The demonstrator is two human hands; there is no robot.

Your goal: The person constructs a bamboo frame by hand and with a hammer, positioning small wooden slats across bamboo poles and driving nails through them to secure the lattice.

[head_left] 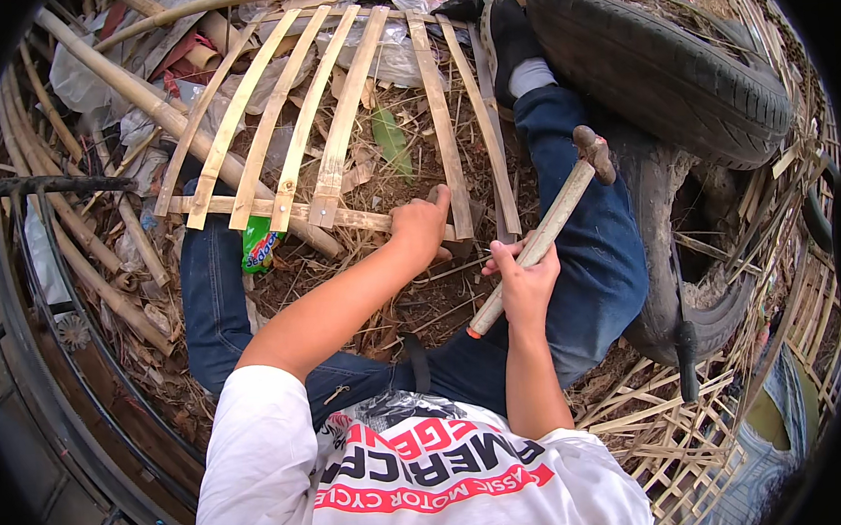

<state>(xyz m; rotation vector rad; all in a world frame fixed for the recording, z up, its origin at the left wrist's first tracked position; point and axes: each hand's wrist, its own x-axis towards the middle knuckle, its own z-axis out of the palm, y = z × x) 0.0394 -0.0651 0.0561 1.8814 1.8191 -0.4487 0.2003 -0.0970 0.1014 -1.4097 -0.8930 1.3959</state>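
A frame of several pale wooden slats (284, 103) lies in front of me between my legs, the slats running away from me. Their near ends overlap a wooden crosspiece (361, 218), and small nail heads show on some of them. My left hand (421, 226) is closed around the right part of this crosspiece, beside the near end of a slat (440, 119); some fingers are hidden. In my right hand (529, 281), fingers wrap the pale handle of a hammer (561, 212). Its rusty-looking head points up and away, above my right leg.
A black tyre (658, 69) leans at the upper right. Bamboo poles (136, 92) and plastic scraps lie at the left. A green wrapper (258, 247) is under the frame's near left corner. Woven bamboo lattice (677, 439) spreads at the lower right; a dark metal frame (73, 347) curves at the left.
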